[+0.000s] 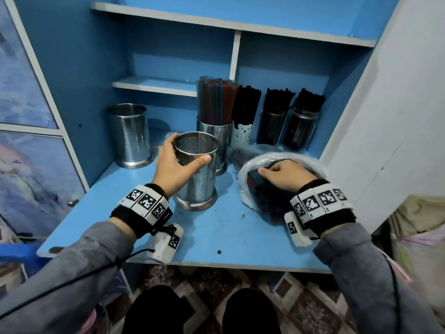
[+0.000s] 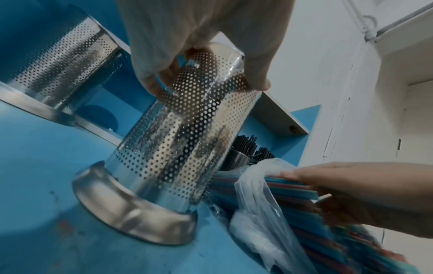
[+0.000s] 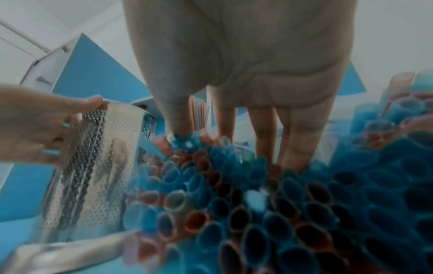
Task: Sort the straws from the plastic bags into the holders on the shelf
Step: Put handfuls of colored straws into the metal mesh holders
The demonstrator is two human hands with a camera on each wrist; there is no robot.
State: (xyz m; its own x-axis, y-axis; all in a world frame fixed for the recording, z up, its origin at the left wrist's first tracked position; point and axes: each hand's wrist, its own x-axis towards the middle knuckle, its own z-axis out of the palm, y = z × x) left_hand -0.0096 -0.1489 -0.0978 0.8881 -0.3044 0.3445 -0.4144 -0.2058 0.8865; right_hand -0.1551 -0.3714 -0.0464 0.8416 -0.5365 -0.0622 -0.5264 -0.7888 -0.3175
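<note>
Straws (image 3: 234, 194) in plastic bag (image 1: 243, 174) — right hand (image 1: 286, 175) gripping a bundle; left hand (image 1: 173, 165) grasps empty holder (image 1: 196, 174) — keep it steady, upright.

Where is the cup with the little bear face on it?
In the head view the bear cup stands at the back of the blue shelf, right of centre, between a perforated metal holder of coloured straws and a jar of black straws.

blue shelf unit (image 1: 168, 56), white wall (image 1: 409, 92), patterned floor (image 1: 209, 278)

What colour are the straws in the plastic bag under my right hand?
Mostly blue with some red-orange, seen best in the right wrist view: straws, right hand.
</note>
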